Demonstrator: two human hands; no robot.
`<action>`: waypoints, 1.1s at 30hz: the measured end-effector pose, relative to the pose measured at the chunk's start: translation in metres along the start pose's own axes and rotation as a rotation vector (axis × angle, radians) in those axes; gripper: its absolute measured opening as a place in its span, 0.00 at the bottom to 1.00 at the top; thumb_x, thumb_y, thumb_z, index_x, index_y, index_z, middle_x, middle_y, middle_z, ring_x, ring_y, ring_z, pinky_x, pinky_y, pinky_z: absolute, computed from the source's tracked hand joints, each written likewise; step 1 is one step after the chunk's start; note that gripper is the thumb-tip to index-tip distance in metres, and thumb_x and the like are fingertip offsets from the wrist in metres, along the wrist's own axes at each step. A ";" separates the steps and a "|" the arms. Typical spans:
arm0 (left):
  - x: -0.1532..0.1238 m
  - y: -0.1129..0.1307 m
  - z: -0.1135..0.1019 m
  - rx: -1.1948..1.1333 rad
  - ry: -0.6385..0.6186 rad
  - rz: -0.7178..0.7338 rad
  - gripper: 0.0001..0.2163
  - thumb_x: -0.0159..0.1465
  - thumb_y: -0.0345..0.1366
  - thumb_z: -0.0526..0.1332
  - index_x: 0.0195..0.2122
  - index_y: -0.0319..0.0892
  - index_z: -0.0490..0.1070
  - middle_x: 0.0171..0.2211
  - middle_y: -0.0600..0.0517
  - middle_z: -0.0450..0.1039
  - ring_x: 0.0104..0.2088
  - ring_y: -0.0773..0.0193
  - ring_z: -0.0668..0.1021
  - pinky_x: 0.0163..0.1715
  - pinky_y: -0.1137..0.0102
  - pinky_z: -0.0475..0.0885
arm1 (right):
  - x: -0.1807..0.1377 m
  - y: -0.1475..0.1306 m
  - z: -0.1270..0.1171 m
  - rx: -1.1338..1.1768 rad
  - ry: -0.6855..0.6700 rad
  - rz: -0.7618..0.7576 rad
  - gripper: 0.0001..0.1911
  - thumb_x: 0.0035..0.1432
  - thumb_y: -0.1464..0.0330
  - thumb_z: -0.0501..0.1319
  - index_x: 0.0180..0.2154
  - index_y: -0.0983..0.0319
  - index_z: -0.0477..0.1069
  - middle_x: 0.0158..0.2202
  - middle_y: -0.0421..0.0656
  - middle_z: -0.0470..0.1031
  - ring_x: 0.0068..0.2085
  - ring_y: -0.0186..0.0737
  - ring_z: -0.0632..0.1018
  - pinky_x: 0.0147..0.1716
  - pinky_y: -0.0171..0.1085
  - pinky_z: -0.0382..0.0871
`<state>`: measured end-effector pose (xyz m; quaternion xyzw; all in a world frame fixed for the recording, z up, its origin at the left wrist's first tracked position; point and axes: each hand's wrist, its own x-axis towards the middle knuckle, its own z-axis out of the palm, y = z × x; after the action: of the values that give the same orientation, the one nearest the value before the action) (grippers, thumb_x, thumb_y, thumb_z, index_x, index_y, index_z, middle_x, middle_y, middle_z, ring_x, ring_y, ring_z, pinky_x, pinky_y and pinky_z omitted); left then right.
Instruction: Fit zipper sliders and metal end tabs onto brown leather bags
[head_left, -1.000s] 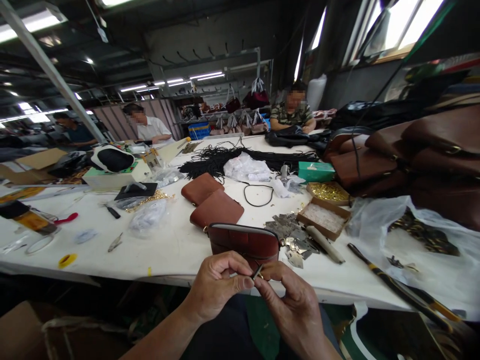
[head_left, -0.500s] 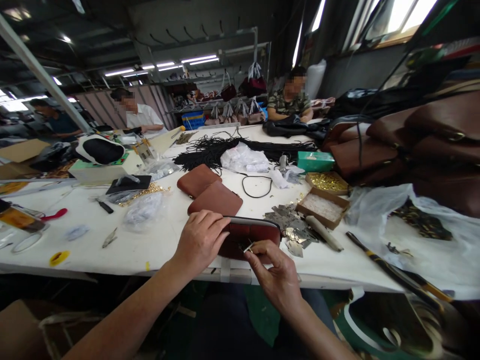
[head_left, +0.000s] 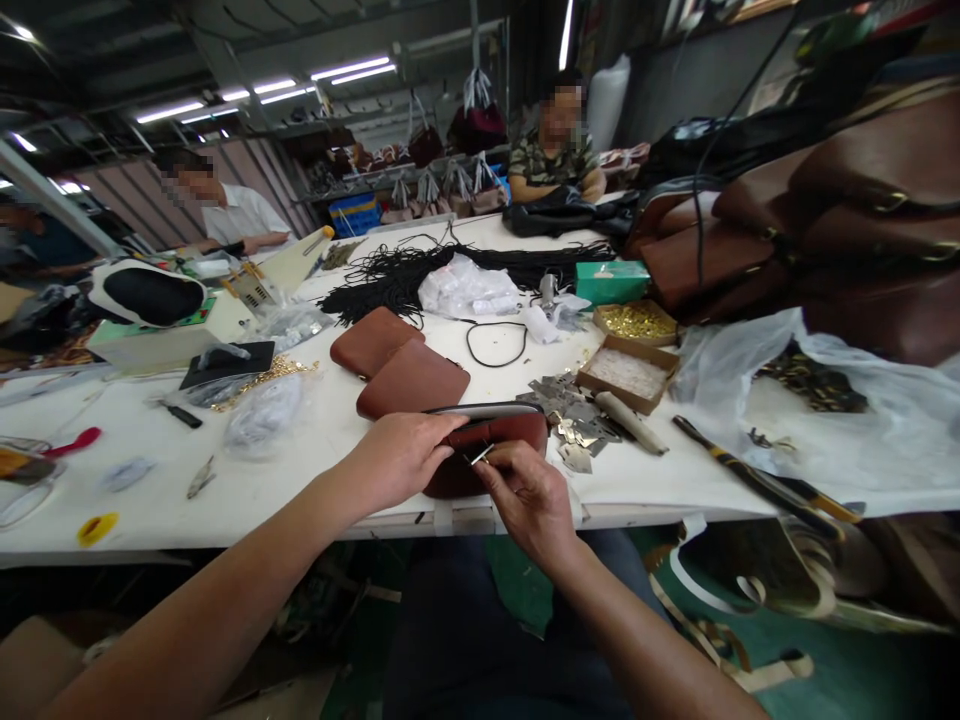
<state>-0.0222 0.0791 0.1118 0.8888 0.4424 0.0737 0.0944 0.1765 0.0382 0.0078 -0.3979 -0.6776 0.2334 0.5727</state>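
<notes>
A small brown leather bag point(head_left: 517, 430) with a dark rim stands open at the table's front edge. My left hand point(head_left: 401, 455) grips its left side, thumb toward the inside and fingers over the rim. Between thumb and fingers, my right hand point(head_left: 529, 490) pinches a small, thin metal piece point(head_left: 482, 455) in front of the bag's opening. What exactly this piece is, I cannot make out. Just behind my left hand lie two brown leather pieces point(head_left: 416, 380), one overlapping the other.
Flat metal plates point(head_left: 566, 410) and a grey roll point(head_left: 630, 422) lie right of the bag. Beyond are boxes of gold fittings point(head_left: 637, 322) and clear bits point(head_left: 628, 372). Long-handled pliers point(head_left: 742, 465) lie at right, black cords point(head_left: 390, 275) behind. Two people sit across the table.
The view has shifted, so the table things appear further left and higher. My left hand has slid its fingers inward over the rim; the right still pinches the metal piece.
</notes>
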 end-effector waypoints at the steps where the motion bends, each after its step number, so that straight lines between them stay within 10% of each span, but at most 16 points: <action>1: 0.002 0.000 -0.001 -0.028 -0.026 0.008 0.19 0.71 0.31 0.59 0.62 0.45 0.70 0.56 0.47 0.79 0.52 0.53 0.82 0.53 0.61 0.75 | 0.001 0.000 0.000 -0.001 0.003 -0.006 0.03 0.68 0.69 0.64 0.38 0.57 0.74 0.37 0.42 0.79 0.39 0.39 0.80 0.38 0.38 0.73; 19: 0.001 0.013 -0.009 -0.270 -0.078 0.058 0.18 0.69 0.31 0.57 0.58 0.49 0.75 0.50 0.52 0.83 0.49 0.57 0.83 0.48 0.70 0.73 | 0.031 -0.030 -0.041 -0.213 -0.435 0.018 0.09 0.72 0.69 0.57 0.36 0.58 0.67 0.34 0.40 0.71 0.34 0.36 0.72 0.33 0.36 0.60; 33: 0.002 0.017 -0.018 -0.386 -0.092 -0.076 0.03 0.64 0.33 0.65 0.36 0.41 0.78 0.32 0.56 0.80 0.32 0.65 0.78 0.32 0.72 0.63 | 0.036 -0.037 -0.048 -0.069 -0.422 0.147 0.10 0.72 0.65 0.59 0.35 0.58 0.69 0.30 0.37 0.70 0.29 0.34 0.69 0.29 0.35 0.60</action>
<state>-0.0115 0.0729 0.1338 0.8393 0.4484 0.1128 0.2860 0.2113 0.0397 0.0686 -0.4081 -0.7592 0.3294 0.3856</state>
